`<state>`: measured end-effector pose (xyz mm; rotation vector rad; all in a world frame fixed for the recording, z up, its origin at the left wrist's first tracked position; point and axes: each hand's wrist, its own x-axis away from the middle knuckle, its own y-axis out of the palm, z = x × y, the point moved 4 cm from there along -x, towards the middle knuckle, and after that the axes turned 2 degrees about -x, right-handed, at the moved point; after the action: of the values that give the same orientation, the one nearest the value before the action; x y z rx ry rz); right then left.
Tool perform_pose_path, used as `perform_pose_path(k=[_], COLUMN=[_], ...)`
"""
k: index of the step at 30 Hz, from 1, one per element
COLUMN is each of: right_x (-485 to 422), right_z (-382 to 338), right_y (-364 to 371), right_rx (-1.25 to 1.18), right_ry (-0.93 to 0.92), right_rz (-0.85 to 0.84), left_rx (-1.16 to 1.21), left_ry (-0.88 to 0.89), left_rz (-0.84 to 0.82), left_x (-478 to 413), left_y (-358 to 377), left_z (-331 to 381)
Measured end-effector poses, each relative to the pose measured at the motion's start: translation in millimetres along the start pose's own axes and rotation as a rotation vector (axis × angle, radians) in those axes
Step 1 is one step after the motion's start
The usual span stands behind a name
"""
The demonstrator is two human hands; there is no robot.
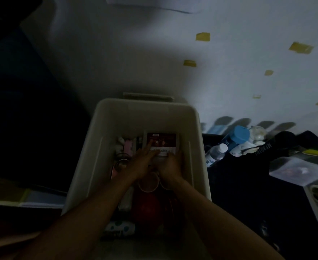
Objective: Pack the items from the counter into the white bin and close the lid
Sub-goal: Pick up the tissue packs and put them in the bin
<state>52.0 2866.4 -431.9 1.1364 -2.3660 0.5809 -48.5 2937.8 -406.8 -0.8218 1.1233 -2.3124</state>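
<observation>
The right hand (pixel 170 164) curls round the near edge of the book (pixel 161 140); the left hand (pixel 143 162) lies flat on its cover. The book lies low in the bin (pixel 197 128), long side pointing away. The bottle (pixel 215 152) waits outside on the right, nearer the right hand.

Inside the white bin (pixel 195 132), the left hand (pixel 141 161) lies flat on a red box (pixel 163 139); the right hand (pixel 171 164) grips its near edge.
</observation>
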Motion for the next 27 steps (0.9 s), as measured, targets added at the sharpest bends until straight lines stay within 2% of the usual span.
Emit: perform_pose_path(k=[2,3,4,8,14,21,27], right_x=[26.8,36.7,42.1,34.2,60.3,93.2,127.7], right_z=[-25.6,-35.0,-35.8,-24.1,-49.0,-95.0,-133.1], right_y=[-3.8,-7.2,-6.1,-10.8,-29.4,-64.7,-98.0], right_rx=[0.472,0.594,0.696,0.849,0.635,0.390,0.350], right_ry=[-0.081,-0.152,-0.174,-0.202,-0.265,-0.424,-0.635], right_rz=[0.014,0.019,-0.032,-0.030,-0.108,-0.198,-0.267], left_rx=[-0.028,-0.063,-0.106,-0.207,-0.105,0.240,0.189], left_ry=[-0.015,-0.016,-0.024,-0.063,0.011,0.052,0.152], left_rz=[-0.003,-0.003,0.001,0.049,0.051,0.229,0.347], left_x=[-1.3,-1.1,-0.8,4.6,28.5,61.0,62.7], left_y=[2.9,3.3,2.5,-9.2,-17.0,-49.2,-86.0], left_z=[1.1,2.8,5.2,22.8,36.0,70.5,121.7])
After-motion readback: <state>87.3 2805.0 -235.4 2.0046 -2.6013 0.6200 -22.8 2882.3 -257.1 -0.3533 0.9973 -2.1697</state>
